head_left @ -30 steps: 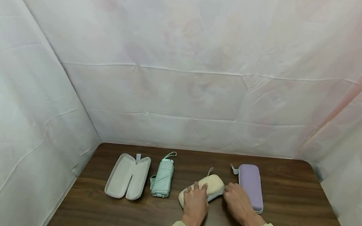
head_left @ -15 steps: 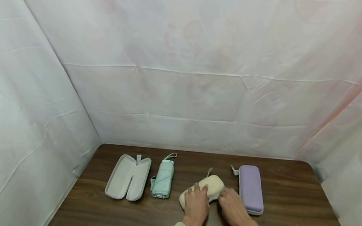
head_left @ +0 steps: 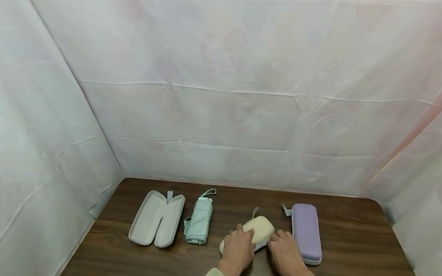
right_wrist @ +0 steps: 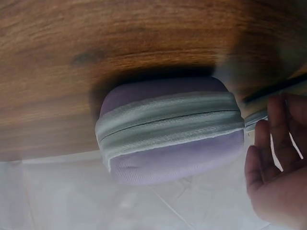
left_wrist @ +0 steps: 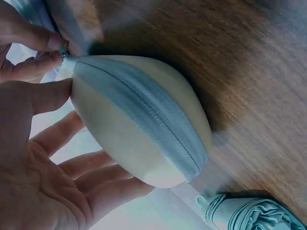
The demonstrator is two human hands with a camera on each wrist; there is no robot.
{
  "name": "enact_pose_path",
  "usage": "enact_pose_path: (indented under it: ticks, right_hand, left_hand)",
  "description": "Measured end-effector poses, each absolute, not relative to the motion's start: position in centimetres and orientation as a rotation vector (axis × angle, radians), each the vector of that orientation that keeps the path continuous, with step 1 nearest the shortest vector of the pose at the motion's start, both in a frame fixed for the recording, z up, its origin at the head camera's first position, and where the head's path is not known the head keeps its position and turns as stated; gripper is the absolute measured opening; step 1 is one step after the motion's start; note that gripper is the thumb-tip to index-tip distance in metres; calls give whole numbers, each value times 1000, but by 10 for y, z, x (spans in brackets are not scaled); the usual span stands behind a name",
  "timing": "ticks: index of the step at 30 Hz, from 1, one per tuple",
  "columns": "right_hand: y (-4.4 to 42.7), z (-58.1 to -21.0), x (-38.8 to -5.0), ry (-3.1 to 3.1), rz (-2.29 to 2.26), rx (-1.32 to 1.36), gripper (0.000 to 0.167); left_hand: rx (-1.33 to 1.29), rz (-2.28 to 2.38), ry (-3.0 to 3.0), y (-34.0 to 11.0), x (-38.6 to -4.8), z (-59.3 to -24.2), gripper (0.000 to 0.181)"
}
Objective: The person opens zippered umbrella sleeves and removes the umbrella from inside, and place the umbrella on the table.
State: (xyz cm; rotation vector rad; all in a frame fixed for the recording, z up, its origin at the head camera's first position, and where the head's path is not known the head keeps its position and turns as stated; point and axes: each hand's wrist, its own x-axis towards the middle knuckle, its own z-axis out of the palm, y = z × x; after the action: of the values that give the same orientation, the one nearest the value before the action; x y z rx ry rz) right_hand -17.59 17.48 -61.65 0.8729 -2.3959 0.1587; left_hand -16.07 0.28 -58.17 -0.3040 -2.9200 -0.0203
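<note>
A cream zippered hard case (head_left: 262,227) lies at a slant mid-table. My left hand (head_left: 238,248) grips it from above, with the thumb and fingers spread over its sides in the left wrist view. A grey zipper band (left_wrist: 144,108) runs round the case, its teeth together along the near end. My right hand (head_left: 287,254) is at the case's right side. There, its thumb and finger pinch the small zipper pull (left_wrist: 64,51). In the right wrist view the right hand is at the edge, its pinch partly hidden.
A purple zippered case (head_left: 307,232), its zipper closed at the near end, lies just right of my right hand. A folded mint umbrella (head_left: 200,220) lies left of the cream case. Farther left, a pale case (head_left: 146,218) lies spread open. Fabric walls (head_left: 224,119) enclose the table.
My right hand has moved left, away from the purple case and against the cream case's right side, then shifted little. My left hand has stayed on the cream case.
</note>
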Motion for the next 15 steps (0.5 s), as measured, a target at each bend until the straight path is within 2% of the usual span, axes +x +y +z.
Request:
enact_pose_path:
  ticks: [6, 15]
  right_hand:
    - [174, -618, -178, -2430, 185, 824, 12]
    - [173, -621, -183, -2403, 191, 847, 18]
  left_hand:
    - [-208, -29, -2898, 9, -160, -587, 41]
    - [-100, -33, -2850, 17, -161, -594, 40]
